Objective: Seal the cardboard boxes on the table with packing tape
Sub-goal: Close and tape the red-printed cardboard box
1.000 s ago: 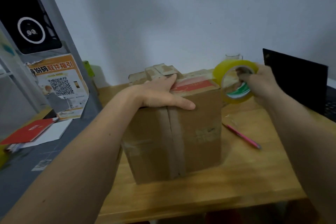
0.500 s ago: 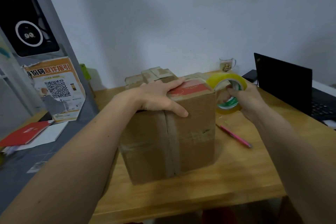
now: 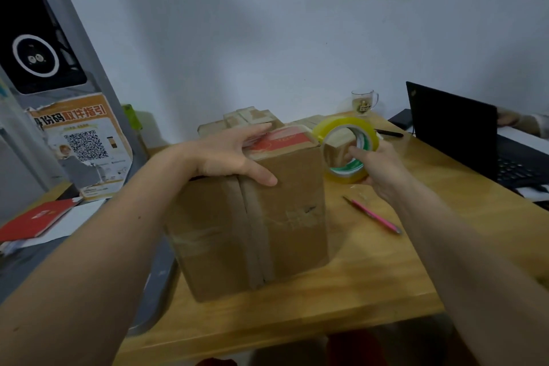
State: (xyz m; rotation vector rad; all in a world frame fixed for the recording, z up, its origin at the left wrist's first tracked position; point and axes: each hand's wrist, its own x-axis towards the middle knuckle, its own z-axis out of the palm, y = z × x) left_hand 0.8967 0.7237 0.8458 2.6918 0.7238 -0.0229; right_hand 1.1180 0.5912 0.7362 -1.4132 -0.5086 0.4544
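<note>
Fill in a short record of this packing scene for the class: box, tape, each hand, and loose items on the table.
box: cardboard box upright on wooden table, old tape down its front seam
tape: yellowish packing tape roll at the box's top right corner
left hand: left hand pressing flat on the box top
right hand: right hand holds the roll, fingers through its core
loose items: pink pen, glass mug, laptop

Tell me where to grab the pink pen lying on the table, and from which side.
Pinch the pink pen mid-barrel from above, fingers across its width. It lies flat on the table, slim and angled, with bare wood either side; the right hand is nearest but holds the tape roll.
</note>
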